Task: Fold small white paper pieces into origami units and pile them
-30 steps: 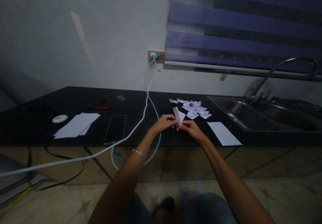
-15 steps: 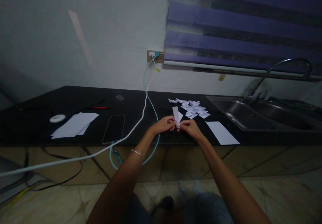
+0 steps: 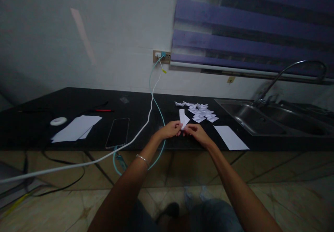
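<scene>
A partly folded piece of white paper (image 3: 183,118) is held above the black counter, with a narrow strip standing up and a triangular flap on its right. My left hand (image 3: 171,129) pinches it at the lower left. My right hand (image 3: 196,132) grips its lower right edge between thumb and fingers; the fingertips cover the bottom of the fold. Just behind the hands lie several folded white paper boats (image 3: 200,113) in a cluster. To the right of my right hand, a flat white paper sheet (image 3: 231,137) rests near the counter's front edge.
On the left lie a stack of white paper (image 3: 75,129), a white tape roll (image 3: 58,121), a red pen (image 3: 103,110) and a phone (image 3: 118,133). A white cable (image 3: 141,131) crosses the counter from the wall socket (image 3: 167,57). A steel sink (image 3: 250,117) is at the right.
My right hand has shifted slightly left along the paper's lower edge, and the folded paper has turned a little. The other things lie as before, with a slight camera shift.
</scene>
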`<state>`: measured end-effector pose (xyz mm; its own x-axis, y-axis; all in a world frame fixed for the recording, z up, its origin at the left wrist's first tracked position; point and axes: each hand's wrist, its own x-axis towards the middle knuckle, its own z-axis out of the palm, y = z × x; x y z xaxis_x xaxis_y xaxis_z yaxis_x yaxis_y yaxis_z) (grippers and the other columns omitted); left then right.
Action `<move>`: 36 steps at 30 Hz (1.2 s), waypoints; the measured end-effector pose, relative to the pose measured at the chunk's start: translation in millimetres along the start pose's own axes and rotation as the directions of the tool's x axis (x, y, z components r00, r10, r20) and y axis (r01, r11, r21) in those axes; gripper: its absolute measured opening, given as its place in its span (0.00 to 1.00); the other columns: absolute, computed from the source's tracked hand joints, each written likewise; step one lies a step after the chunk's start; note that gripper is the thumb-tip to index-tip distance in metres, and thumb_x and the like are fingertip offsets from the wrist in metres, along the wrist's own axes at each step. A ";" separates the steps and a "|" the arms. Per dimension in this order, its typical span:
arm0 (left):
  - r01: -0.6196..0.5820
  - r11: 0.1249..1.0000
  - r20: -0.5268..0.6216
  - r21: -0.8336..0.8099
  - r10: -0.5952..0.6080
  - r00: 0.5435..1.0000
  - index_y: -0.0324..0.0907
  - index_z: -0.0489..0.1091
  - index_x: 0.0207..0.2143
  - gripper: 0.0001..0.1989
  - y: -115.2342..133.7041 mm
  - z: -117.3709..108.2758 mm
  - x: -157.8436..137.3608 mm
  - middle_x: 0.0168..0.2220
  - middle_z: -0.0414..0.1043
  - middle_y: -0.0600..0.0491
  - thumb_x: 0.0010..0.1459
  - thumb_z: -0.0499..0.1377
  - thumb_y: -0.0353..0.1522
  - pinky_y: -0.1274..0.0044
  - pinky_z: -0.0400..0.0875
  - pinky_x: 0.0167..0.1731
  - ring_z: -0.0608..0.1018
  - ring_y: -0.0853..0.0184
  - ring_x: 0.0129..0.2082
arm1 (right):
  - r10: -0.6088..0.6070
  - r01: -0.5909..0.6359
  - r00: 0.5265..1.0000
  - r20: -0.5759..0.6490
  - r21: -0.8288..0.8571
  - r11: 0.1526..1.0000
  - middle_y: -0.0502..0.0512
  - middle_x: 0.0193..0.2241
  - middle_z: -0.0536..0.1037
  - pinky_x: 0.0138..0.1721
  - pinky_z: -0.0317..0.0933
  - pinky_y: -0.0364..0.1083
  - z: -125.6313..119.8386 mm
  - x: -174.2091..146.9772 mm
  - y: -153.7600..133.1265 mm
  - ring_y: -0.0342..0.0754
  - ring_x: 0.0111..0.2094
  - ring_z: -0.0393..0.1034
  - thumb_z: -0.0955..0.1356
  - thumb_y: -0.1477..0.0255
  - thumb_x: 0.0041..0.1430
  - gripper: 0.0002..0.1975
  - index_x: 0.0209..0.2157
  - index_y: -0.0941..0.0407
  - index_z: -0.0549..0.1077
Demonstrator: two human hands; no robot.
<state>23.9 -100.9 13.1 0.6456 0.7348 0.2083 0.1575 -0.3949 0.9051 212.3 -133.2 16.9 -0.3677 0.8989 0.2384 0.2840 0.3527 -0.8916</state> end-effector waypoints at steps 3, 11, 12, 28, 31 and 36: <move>0.021 1.000 -0.018 0.015 -0.021 1.000 0.38 0.64 0.29 0.19 -0.7 0.9 0.6 0.20 0.65 0.56 0.61 0.48 0.44 0.83 0.54 0.16 0.62 0.76 0.16 | 0.022 -0.022 0.999 -0.024 -0.003 1.000 0.52 0.24 0.74 0.30 0.57 0.43 3.8 0.6 0.1 0.44 0.26 0.65 0.68 0.55 0.52 0.19 0.27 0.58 0.74; -0.076 0.997 -0.067 -0.026 0.074 0.995 0.38 0.63 0.30 0.17 -5.2 1.2 4.8 0.23 0.67 0.54 0.60 0.50 0.43 0.83 0.61 0.21 0.68 0.75 0.20 | -0.044 0.028 0.936 -0.349 -0.051 0.998 0.46 0.19 0.65 0.24 0.52 0.41 3.0 6.9 12.5 0.40 0.22 0.57 0.74 0.56 0.42 0.21 0.21 0.56 0.63; -0.084 0.996 -0.061 -0.024 0.082 0.995 0.38 0.63 0.31 0.17 -6.2 1.1 5.2 0.24 0.67 0.54 0.60 0.50 0.44 0.83 0.62 0.21 0.68 0.75 0.20 | -0.051 0.031 0.936 -0.347 -0.062 0.998 0.46 0.19 0.65 0.24 0.52 0.41 2.7 6.6 12.9 0.40 0.21 0.57 0.74 0.56 0.43 0.21 0.20 0.56 0.63; -0.086 0.981 -0.085 0.174 0.102 0.991 0.38 0.66 0.28 0.18 0.6 1.8 -2.0 0.22 0.66 0.55 0.61 0.49 0.43 0.82 0.57 0.21 0.66 0.74 0.20 | 0.021 -0.025 0.979 -0.205 -0.015 1.000 0.51 0.21 0.73 0.25 0.55 0.42 1.5 1.5 7.6 0.43 0.23 0.62 0.70 0.57 0.50 0.18 0.26 0.59 0.76; -0.093 0.982 -0.040 0.165 0.101 0.994 0.39 0.66 0.28 0.19 1.0 2.1 -2.6 0.21 0.66 0.56 0.62 0.48 0.43 0.82 0.58 0.21 0.66 0.74 0.20 | 0.018 -0.021 0.985 -0.172 -0.015 1.000 0.48 0.18 0.68 0.23 0.51 0.41 0.1 1.1 7.4 0.41 0.21 0.58 0.69 0.55 0.51 0.19 0.22 0.59 0.73; -0.086 0.996 0.019 -0.009 0.086 0.996 0.38 0.65 0.28 0.24 0.7 2.1 1.0 0.23 0.67 0.54 0.63 0.43 0.47 0.81 0.60 0.22 0.65 0.75 0.19 | -0.030 0.025 0.994 -0.104 -0.044 0.999 0.47 0.19 0.66 0.25 0.51 0.41 -2.9 0.6 8.4 0.41 0.23 0.57 0.67 0.56 0.53 0.19 0.22 0.58 0.71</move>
<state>26.2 -101.6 13.2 0.6704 0.6877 0.2784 0.0948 -0.4516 0.8872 217.0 -128.9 10.7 -0.2823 0.9101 0.3034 0.3129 0.3864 -0.8676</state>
